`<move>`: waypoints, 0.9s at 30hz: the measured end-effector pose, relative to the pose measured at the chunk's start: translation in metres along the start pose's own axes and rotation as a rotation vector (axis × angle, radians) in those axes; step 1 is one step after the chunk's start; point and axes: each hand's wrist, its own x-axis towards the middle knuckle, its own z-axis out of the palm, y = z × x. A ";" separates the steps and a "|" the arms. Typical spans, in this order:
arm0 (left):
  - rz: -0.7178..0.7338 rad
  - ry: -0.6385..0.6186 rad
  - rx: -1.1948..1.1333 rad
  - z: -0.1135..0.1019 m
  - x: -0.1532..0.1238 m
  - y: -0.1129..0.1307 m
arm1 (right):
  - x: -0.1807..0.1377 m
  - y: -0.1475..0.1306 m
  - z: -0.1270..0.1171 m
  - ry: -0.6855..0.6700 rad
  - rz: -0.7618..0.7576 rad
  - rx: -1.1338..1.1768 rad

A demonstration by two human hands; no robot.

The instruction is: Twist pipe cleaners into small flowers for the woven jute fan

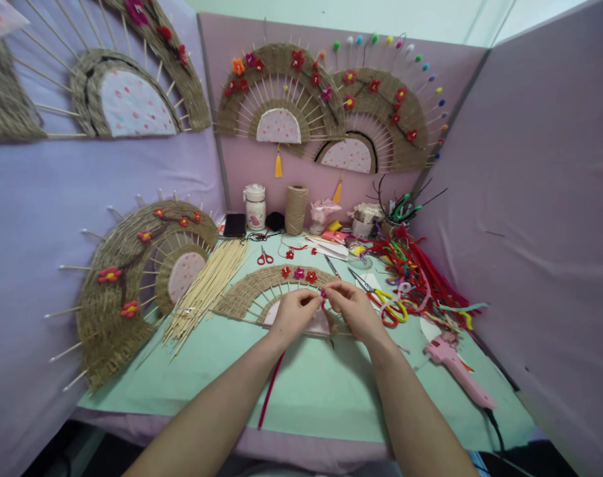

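My left hand [294, 317] and my right hand [354, 310] meet over the fan-shaped twine piece [246, 288], fingertips pinched close together. Between them is a small magenta pipe cleaner [323, 299], bent into a little loop or curl, mostly covered by the fingers. A longer magenta pipe cleaner length [270, 394] runs out from beneath my left wrist toward the table's front; whether it joins the held part is hidden. Along the fan's upper band sit red and magenta flowers [299, 273]. Its pale spotted centre is partly behind my hands.
Right of my hands lie yellow-handled scissors [393, 306], a pile of colourful pipe cleaners [415, 265] and a pink glue gun [458, 371]. Thin sticks [207, 285] and another fan [117, 285] are at left. Behind stand a twine spool [296, 211], a jar [255, 209] and small red-handled scissors [265, 257].
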 end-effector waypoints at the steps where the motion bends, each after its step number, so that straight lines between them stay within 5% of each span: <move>1: 0.010 0.000 0.025 0.001 0.000 -0.001 | 0.000 0.000 0.000 -0.006 0.000 0.011; 19: 0.080 -0.047 0.095 0.000 -0.002 0.003 | -0.003 -0.007 -0.008 -0.177 0.126 0.130; 23: -0.037 -0.113 -0.089 -0.001 -0.001 0.002 | -0.004 -0.008 -0.010 -0.236 0.128 0.156; 27: -0.269 -0.228 -0.508 -0.003 0.000 0.003 | -0.007 -0.013 -0.009 -0.277 0.086 0.114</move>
